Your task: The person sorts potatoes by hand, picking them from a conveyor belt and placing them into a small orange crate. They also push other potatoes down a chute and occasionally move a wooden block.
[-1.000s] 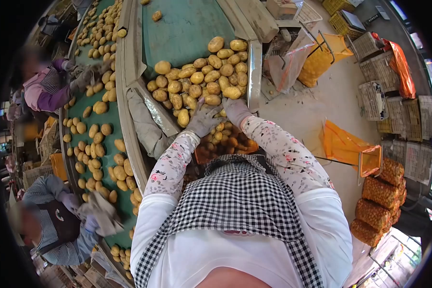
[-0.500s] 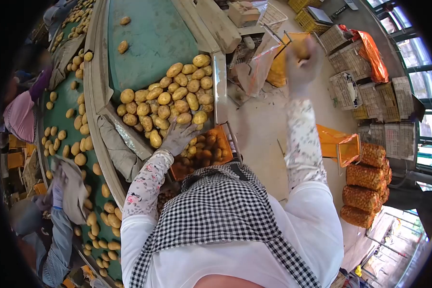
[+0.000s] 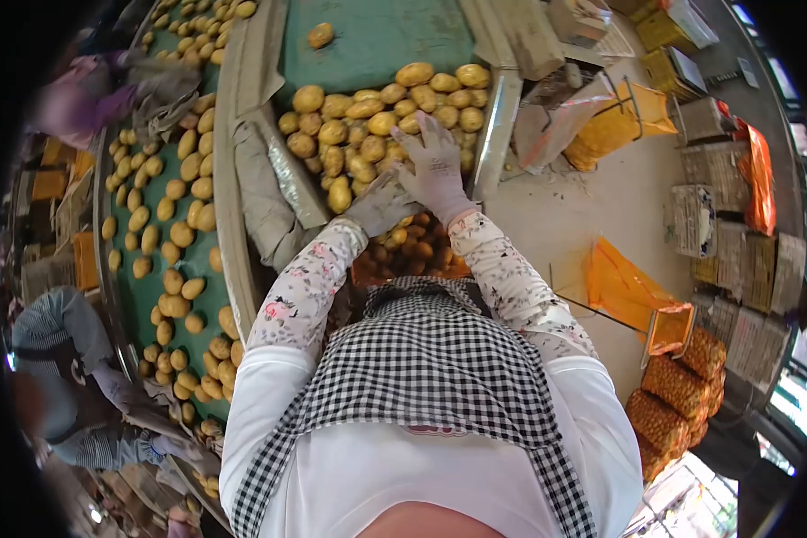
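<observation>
Potatoes (image 3: 333, 133) heaped at belt's (image 3: 377, 45) near end. Right hand (image 3: 438, 169) — fingers spread, over heap's right half; left hand (image 3: 379, 208) — at its near edge, cannot tell whether pinching.

No legible text, brand, number or sign from where I stand. Small reddish print (image 3: 437, 430) on the white shirt (image 3: 377, 475), lower centre of frame, partly covered by the checked apron's (image 3: 430, 377) edge; can't read it. Dark marks on a pale crate (image 3: 692, 221), right side of frame: too small to tell.
</observation>
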The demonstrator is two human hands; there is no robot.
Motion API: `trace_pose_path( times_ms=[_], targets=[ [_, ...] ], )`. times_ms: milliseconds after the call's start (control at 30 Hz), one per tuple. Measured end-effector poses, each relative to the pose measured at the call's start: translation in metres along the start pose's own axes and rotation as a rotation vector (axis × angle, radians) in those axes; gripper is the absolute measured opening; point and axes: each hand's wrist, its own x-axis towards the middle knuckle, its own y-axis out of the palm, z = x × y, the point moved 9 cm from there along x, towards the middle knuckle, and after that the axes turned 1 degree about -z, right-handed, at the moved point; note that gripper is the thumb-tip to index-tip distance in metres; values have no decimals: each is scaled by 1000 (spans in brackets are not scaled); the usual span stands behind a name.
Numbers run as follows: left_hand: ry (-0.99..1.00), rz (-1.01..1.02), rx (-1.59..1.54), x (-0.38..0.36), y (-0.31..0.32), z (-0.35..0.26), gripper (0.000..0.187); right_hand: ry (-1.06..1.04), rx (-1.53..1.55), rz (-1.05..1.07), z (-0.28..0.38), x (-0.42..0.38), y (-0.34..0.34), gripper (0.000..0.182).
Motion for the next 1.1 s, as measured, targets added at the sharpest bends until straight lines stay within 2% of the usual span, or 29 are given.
trace_pose_path(
  times_ms=[100,233,267,367,400,467,567,667,733,800,900,1100],
  targets=[
    [31,81,86,-10,23,0,38,-48,-219,35,-6,-29,32,46],
    [43,-91,-29,-35,24,-6,42,-2,-179,12,-14,-66,27,47],
    [-3,-70,6,-41,15,-8,46,-59,-219,13,-8,-73,21,52],
    [105,-197,109,-51,19,-10,47,-44,-200,95,-13,-95,29,58],
    [86,-181,90,-52,18,-9,47,-34,-194,133,-17,-104,35,60],
    [50,-152,55,-49,14,-7,47,35,-144,194,-33,-126,50,62],
    [-23,-325,48,-50,-3,-3,49,152,-90,233,-56,-160,67,64],
    [-118,-191,16,-43,-11,0,55,237,-57,284,-69,-171,75,66],
    [-100,-168,8,-42,-5,1,59,274,-15,303,-64,-170,71,67],
    [-92,-170,-5,-36,-1,6,60,293,44,286,-63,-164,68,68],
    [-100,-182,-49,-38,3,6,58,435,172,241,-64,-164,67,64],
    [-86,-192,-44,-39,-1,4,56,423,236,210,-67,-161,66,56]
  ],
)
